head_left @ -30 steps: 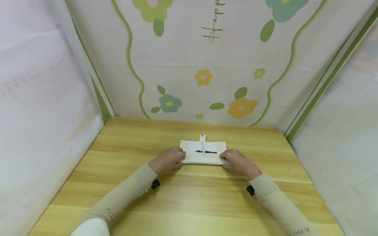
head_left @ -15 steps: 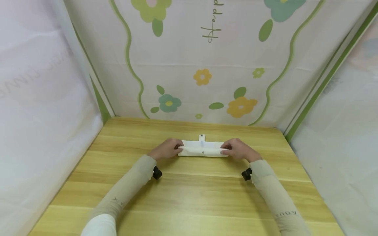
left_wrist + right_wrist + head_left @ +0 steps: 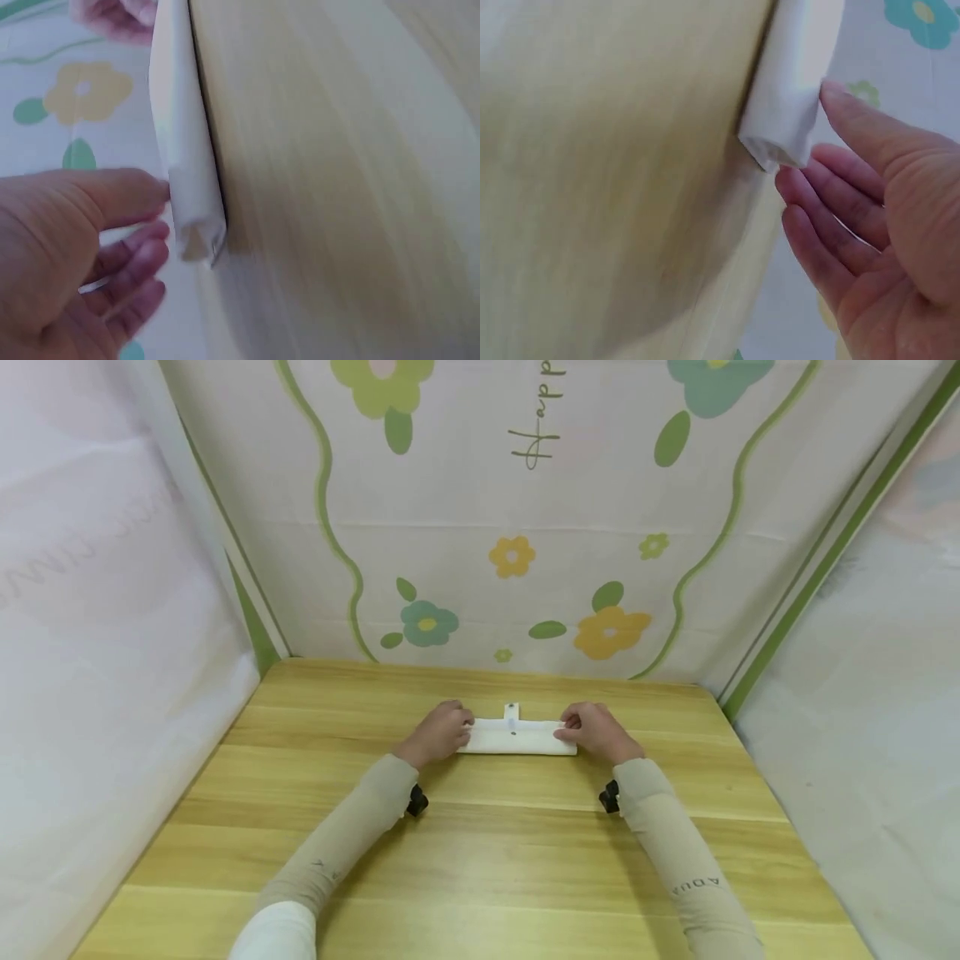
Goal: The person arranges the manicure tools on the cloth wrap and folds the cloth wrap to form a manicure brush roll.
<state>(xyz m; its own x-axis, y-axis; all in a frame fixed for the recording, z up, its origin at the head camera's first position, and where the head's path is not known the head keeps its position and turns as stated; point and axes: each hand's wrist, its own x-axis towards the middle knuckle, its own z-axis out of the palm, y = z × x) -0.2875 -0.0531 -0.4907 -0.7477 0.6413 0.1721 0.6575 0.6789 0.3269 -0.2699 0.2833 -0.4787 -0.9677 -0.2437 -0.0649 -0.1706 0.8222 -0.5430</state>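
Observation:
A white roll-up case (image 3: 517, 742) lies folded into a narrow strip near the back of the table. Its short strap (image 3: 512, 711), with a snap at the tip, points towards the back wall. My left hand (image 3: 442, 733) grips the strip's left end; in the left wrist view the thumb (image 3: 139, 196) is against the fold's edge and several fingers curl beside the end. At the opposite end my right hand (image 3: 594, 728) holds the same edge, with its thumb (image 3: 855, 116) on the fold. A small snap dot (image 3: 513, 733) shows mid-strip. The case's inside is hidden.
The wooden table (image 3: 480, 860) reaches forward to a white cloth back wall (image 3: 450, 527) printed with flowers. Similar cloth walls stand at the left (image 3: 112, 693) and right (image 3: 847, 735).
Both hands have folded the case's near edge away from me, towards the strap. The open case with a dark red pen-like tool inside has become a narrow strip, and the tool is covered.

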